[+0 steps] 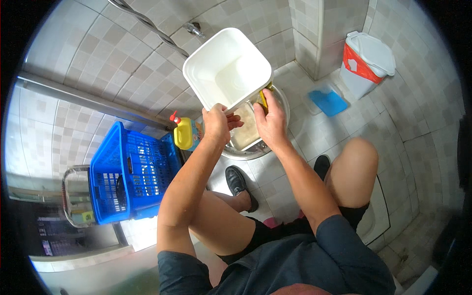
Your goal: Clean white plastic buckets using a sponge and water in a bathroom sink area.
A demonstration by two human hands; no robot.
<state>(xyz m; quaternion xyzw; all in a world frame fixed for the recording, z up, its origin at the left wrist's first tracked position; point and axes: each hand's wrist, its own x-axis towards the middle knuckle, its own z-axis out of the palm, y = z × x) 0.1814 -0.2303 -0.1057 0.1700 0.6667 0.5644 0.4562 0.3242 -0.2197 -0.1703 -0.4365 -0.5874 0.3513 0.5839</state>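
A white square plastic tub (pixel 231 69) is tilted above a round metal basin (pixel 253 153), its open side facing me. My left hand (pixel 218 123) is closed on the tub's near corner, thumb at the edge and some fingers showing below. My right hand (pixel 270 120) is closed around a yellow piece that looks like a sponge (pixel 264 101), pressed to the tub's right side; the fingers are partly hidden. Under my hands, the basin holds cloudy water and a pale, white-edged thing (pixel 246 129), perhaps another container.
Left of the basin stand a yellow jug (pixel 183 133) with a red top and a blue plastic basket (pixel 123 172). A blue dustpan-like piece (pixel 328 102) lies on the tiled floor, near a lidded white bin (pixel 366 64). A tap (pixel 195 29) and metal hose (pixel 150 24) are on the wall.
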